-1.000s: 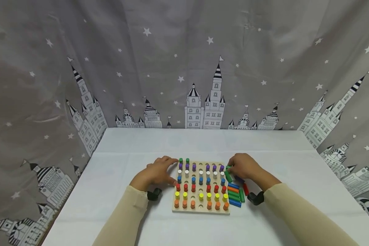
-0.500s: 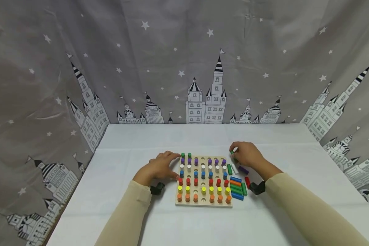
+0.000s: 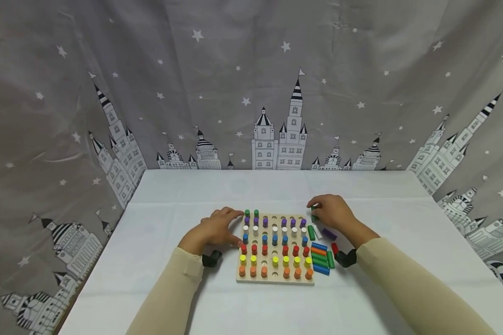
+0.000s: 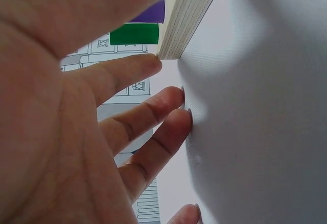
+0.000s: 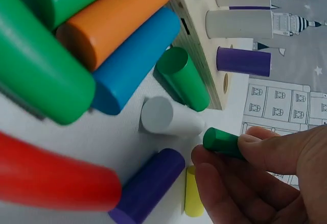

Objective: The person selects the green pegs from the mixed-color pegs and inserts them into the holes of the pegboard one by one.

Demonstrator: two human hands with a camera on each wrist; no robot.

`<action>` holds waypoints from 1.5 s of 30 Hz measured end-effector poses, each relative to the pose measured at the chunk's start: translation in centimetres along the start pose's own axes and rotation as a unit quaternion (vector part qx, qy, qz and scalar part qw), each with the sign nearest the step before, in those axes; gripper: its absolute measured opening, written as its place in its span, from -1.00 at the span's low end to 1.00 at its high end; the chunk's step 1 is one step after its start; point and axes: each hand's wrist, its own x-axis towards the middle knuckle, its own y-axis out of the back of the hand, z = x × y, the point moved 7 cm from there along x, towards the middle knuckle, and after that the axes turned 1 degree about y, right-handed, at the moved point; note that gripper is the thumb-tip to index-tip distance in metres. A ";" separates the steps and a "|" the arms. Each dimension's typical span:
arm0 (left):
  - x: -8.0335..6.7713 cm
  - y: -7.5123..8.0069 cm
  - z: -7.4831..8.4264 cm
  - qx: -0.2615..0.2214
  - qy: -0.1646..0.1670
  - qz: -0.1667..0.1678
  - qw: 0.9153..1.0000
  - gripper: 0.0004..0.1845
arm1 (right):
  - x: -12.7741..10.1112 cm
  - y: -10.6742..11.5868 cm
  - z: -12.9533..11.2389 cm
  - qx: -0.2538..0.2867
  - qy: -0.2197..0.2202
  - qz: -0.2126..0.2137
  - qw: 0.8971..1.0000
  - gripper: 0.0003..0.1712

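Watching through the head and wrist cameras, I see the right hand [image 5: 265, 183] pinching a green peg [image 5: 222, 141] between thumb and fingers. Head view puts that peg just beyond the board's back right corner.

Left hand [image 3: 215, 228]: fingers spread and nearly straight, wrapped around nothing. On my left wrist feed the index fingertip meets the corner of the pegboard [image 3: 270, 255]; head view has the thumb by the left edge, near the red row. Thumb tip out of the left wrist frame, so I cannot tell how firmly it presses.

Pegboard, from the back: two upright greens at the left end, then purple, white, blue, red, yellow and orange rows, each with at least one bare hole.

Loose pegs lie right of the board. On the right wrist feed: another green one [image 5: 184, 78] just beside the board's edge, a white peg [image 5: 173, 118] next to it, then a purple peg [image 5: 150, 183]. A yellow peg [image 5: 193, 193] shows near the fingers. Also logged: a blue peg [image 5: 138, 60] alongside an orange peg [image 5: 115, 20], and a red peg [image 5: 56, 173] farther out.

White tabletop [image 3: 193, 186]; grey castle-print curtain [image 3: 222, 56] behind.
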 end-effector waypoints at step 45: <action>0.0 0.2 0.0 0.000 -0.010 0.002 1.000 -0.01 | 2.3 -4.7 -14.1 -0.181 0.203 -0.129 0.954 -0.71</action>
